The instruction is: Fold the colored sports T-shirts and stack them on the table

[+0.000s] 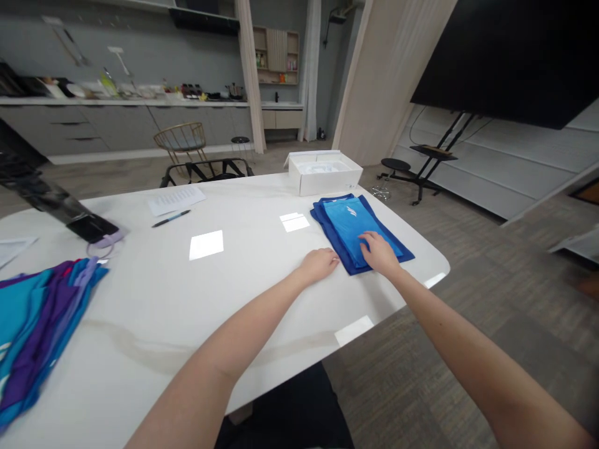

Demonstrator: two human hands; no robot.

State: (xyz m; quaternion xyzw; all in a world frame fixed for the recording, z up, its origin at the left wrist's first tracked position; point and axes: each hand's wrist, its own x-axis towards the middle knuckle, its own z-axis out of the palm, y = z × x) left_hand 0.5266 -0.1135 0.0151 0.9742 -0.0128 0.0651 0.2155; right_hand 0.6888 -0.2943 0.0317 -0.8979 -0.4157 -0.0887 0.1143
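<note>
At the right side of the table lies a small stack of folded fabric: a bright blue folded cloth with a small white logo, on top of a larger dark blue folded cloth. My right hand rests on the bright blue cloth near its front edge, fingers slightly bent and apart, gripping nothing. Beside the stack's left edge, my left hand lies low on the table, its fingertips at the dark blue border. Its fingers are loosely extended; whether they touch the fabric is hard to see.
An open white box stands behind the stack. Purple, teal and blue fabrics lie in a pile at the left. A pen, a printed paper sheet and a black device on a stand are also on the white table.
</note>
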